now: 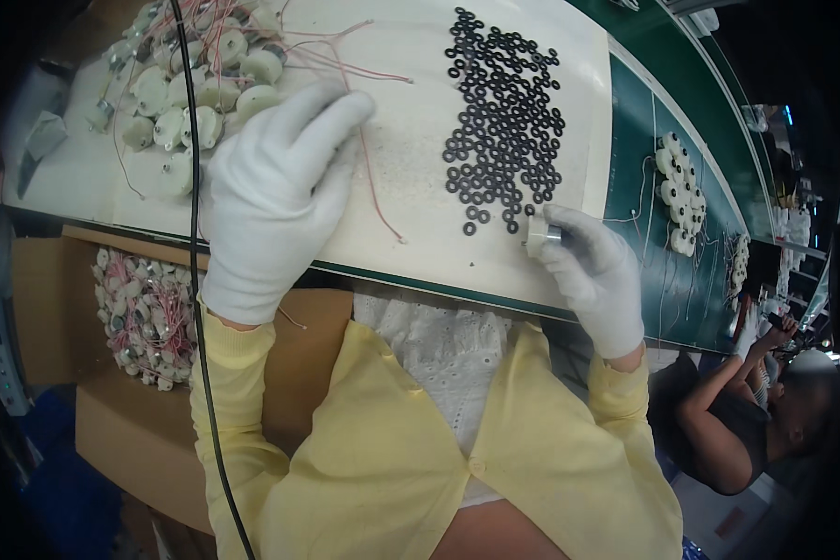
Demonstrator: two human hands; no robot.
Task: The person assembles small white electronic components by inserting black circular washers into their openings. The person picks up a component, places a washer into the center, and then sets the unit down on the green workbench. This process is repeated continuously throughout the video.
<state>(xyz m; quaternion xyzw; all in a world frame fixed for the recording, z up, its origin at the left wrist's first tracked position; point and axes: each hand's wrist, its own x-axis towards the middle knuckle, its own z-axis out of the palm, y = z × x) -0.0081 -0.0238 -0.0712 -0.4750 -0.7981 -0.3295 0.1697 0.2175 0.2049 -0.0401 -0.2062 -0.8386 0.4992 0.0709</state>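
Note:
My left hand (285, 182), in a white glove, is over the white work surface beside a pile of small motors with white round plastic housings (168, 93). Its fingers are half bent with a gap between thumb and forefinger, and nothing shows in them. A thin red wire with a white connector (373, 187) runs out beside its fingertips. My right hand (595, 271), also gloved, grips a small motor (539, 235) with a white housing and a silver metal body. That motor sits just off the near end of a spread of black rubber rings (504, 121).
A cardboard box (140, 439) below the table at left holds many more wired motors. A black cable (196, 233) hangs across the view at left. On the green mat (635, 140) at right lie grouped white motors with black rings (681, 196). Another person (728, 420) sits at far right.

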